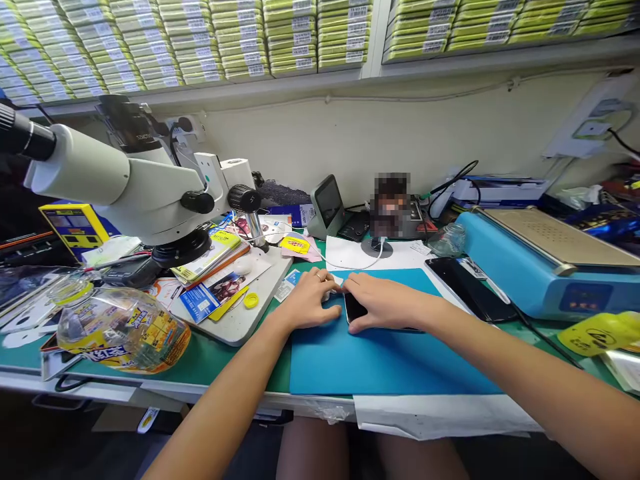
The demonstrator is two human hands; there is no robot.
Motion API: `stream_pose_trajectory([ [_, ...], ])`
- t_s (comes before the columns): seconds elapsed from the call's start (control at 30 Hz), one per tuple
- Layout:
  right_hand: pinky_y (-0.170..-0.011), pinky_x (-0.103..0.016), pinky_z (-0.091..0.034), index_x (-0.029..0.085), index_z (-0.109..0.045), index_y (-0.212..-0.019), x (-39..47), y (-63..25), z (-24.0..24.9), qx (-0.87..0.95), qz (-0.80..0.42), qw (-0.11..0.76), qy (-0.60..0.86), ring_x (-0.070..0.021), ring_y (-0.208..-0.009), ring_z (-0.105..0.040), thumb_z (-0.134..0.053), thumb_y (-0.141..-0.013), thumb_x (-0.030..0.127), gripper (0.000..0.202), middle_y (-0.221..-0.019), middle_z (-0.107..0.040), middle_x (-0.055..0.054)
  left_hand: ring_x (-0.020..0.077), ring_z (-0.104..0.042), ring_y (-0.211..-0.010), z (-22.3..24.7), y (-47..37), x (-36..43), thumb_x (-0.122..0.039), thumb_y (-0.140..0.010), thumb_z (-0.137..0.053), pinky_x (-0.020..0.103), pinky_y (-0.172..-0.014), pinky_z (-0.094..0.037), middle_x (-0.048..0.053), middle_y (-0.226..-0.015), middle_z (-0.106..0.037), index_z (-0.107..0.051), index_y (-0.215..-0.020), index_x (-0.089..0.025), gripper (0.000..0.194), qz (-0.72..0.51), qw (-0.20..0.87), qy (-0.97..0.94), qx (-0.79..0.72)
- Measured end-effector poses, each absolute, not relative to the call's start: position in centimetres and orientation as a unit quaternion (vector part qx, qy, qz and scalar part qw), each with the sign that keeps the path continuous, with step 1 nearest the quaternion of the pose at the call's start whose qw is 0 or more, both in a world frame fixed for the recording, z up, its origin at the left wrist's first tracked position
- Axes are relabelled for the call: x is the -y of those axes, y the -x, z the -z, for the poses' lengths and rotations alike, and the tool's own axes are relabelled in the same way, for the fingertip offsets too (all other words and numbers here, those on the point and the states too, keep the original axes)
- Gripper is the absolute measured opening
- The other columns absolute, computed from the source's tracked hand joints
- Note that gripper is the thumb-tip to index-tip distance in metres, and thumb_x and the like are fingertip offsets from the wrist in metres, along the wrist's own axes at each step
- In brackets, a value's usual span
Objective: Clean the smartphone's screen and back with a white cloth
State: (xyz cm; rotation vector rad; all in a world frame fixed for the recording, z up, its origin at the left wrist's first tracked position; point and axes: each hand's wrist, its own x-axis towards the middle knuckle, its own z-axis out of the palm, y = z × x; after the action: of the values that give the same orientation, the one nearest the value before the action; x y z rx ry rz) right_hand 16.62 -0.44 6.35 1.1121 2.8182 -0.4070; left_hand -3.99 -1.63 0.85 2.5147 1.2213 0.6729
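A dark-screened phone lies on the blue mat, largely covered by my right hand. The thumb and fingers of that hand grip the phone at its left end. My left hand rests on the mat just left of the phone, its thumb and fingers apart. Something whitish shows beside the left fingertips, too small to make out. A second black phone lies to the right of the mat.
A microscope over a pale base and a clear plastic jar stand on the left. On the right are a blue machine and a yellow bottle. A small screen device stands behind.
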Motion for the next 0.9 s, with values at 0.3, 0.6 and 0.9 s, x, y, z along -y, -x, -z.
stream_pose_trajectory([
  [0.3,-0.070,-0.039,-0.047,0.020,-0.060,-0.096,0.22,-15.83,-7.10,-0.923,0.138,0.055,-0.354,-0.0317,-0.086,-0.061,-0.075,-0.068,0.052,0.046,-0.093,-0.062,-0.008,0.0265,-0.051,-0.103,-0.85,3.68,1.71,-0.035,-0.078,-0.071,0.041,-0.093,-0.042,0.004,-0.108,-0.060,-0.067,-0.116,-0.024,0.040,-0.228,0.135,-0.872,-0.412],
  [0.6,-0.064,-0.037,-0.043,0.023,-0.054,-0.093,0.15,-16.05,-7.22,-0.915,0.139,0.066,-0.373,-0.0314,-0.083,-0.061,-0.074,-0.067,0.057,0.047,-0.091,-0.060,-0.005,0.0252,-0.053,-0.102,-0.94,3.86,1.74,-0.030,-0.081,-0.069,0.040,-0.093,-0.042,0.003,-0.106,-0.062,-0.070,-0.116,-0.029,0.036,-0.232,0.151,-0.871,-0.407],
  [0.9,-0.063,-0.036,-0.042,0.022,-0.052,-0.092,0.24,-16.01,-7.38,-0.913,0.144,0.060,-0.378,-0.0303,-0.083,-0.059,-0.072,-0.067,0.057,0.048,-0.092,-0.058,-0.006,0.0248,-0.053,-0.102,-1.00,3.94,1.68,-0.031,-0.083,-0.069,0.039,-0.093,-0.041,0.002,-0.106,-0.063,-0.071,-0.116,-0.028,0.034,-0.235,0.160,-0.869,-0.404],
])
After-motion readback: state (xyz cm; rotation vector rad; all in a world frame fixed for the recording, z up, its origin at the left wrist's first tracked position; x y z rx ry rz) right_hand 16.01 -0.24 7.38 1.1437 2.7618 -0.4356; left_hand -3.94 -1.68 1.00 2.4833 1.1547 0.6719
